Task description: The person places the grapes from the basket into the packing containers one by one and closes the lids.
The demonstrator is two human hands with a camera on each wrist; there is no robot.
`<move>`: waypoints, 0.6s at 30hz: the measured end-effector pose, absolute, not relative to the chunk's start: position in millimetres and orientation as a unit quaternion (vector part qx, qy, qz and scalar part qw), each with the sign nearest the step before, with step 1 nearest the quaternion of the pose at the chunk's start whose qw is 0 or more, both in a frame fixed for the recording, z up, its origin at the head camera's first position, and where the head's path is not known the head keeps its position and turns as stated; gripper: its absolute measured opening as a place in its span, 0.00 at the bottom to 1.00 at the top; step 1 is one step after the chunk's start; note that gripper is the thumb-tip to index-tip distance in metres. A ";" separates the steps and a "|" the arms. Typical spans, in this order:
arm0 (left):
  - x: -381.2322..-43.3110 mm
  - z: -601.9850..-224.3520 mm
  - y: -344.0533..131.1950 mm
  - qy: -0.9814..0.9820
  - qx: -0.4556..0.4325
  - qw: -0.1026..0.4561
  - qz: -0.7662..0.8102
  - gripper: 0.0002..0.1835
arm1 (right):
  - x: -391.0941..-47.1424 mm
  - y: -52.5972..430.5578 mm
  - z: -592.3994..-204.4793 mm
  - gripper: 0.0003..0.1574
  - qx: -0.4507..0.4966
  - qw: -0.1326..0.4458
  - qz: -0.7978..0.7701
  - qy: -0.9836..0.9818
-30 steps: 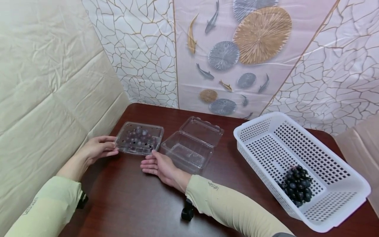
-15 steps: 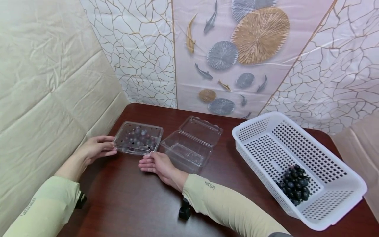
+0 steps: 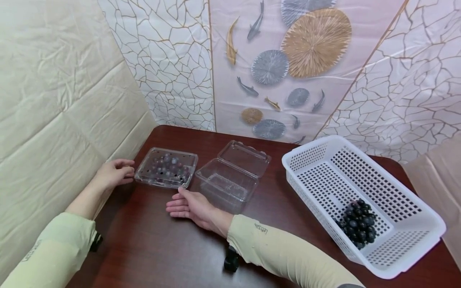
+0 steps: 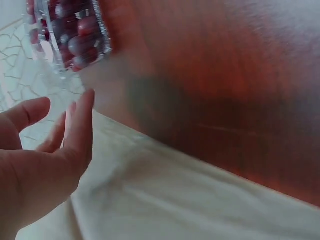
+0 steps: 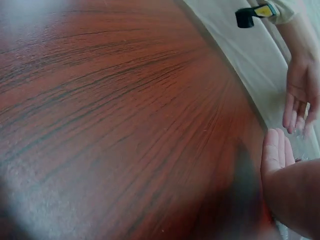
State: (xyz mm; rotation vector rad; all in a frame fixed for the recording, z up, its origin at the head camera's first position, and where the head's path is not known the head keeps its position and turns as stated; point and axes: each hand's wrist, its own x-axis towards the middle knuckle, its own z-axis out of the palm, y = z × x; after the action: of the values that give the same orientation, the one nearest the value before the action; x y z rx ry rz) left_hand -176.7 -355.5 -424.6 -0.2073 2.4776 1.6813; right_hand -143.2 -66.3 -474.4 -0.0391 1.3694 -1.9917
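A closed clear plastic clamshell box (image 3: 187, 160) with dark grapes (image 3: 167, 165) inside lies at the table's far left. My left hand (image 3: 114, 174) is just off its left end, fingers loosely bent and holding nothing; the left wrist view shows a gap between the fingertips (image 4: 90, 95) and the box. My right hand (image 3: 194, 207) is at the box's near right corner with straight fingers, palm turned toward the left. Its thumb is close to that corner, and I cannot tell whether it touches. Beside it stands a second clear clamshell box (image 3: 227, 186), lid up, nothing visible inside.
A white perforated plastic basket (image 3: 313, 200) stands on the right, with a bunch of dark grapes (image 3: 358, 224) in its near part. The brown wooden table (image 3: 155, 248) meets a cream cloth wall (image 3: 72, 120) at left and a patterned backdrop behind.
My left hand has drawn back to the left, away from the closed box's end. The right hand has shifted slightly toward me. The boxes and basket have stayed in place.
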 end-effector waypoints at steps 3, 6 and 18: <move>-179.1 -412.5 -348.7 0.879 -0.050 0.028 0.474 0.25 | -140.3 -64.0 -467.2 0.34 -0.027 0.360 -0.763 0.535; -184.7 -399.1 -338.1 0.918 -0.035 0.009 0.395 0.24 | -138.7 -59.6 -458.6 0.35 -0.039 0.365 -0.756 0.542; -211.3 -362.3 -277.7 0.910 0.028 0.092 0.404 0.26 | -144.5 -25.6 -416.2 0.32 -0.088 0.376 -0.729 0.565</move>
State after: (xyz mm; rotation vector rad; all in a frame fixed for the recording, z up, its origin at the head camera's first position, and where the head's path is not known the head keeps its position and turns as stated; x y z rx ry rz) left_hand -211.3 -277.7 -362.3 0.0846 2.7007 1.2006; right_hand -144.5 -25.6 -416.2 -0.2262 1.4458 -1.8664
